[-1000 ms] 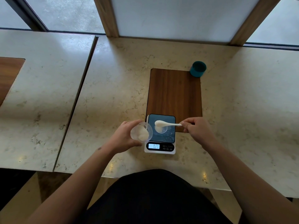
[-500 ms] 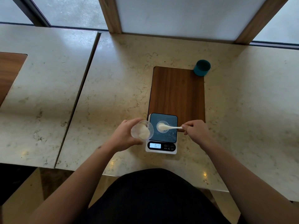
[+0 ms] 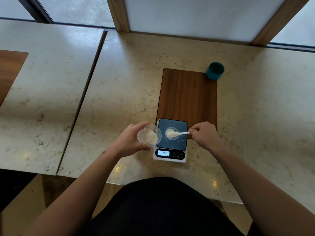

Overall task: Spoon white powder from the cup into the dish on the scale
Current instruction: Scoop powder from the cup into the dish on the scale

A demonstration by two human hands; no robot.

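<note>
A clear plastic cup [image 3: 149,134] with white powder in its bottom is tilted toward the scale, held by my left hand [image 3: 129,140] just left of the scale. A small digital scale [image 3: 171,142] with a dark platform and a lit display sits at the table's near edge. On its platform rests a small clear dish [image 3: 172,129]. My right hand [image 3: 203,134] pinches the handle of a white spoon [image 3: 177,133], whose bowl lies over the dish with powder in it.
A dark wooden board [image 3: 187,94] lies just behind the scale. A teal cup [image 3: 215,71] stands at the board's far right corner. A second marble table [image 3: 42,92] adjoins on the left across a narrow gap.
The spoon's bowl has come down from above the dish into it. The cup in my left hand has stayed tilted beside the scale. The display reading dropped slightly.
</note>
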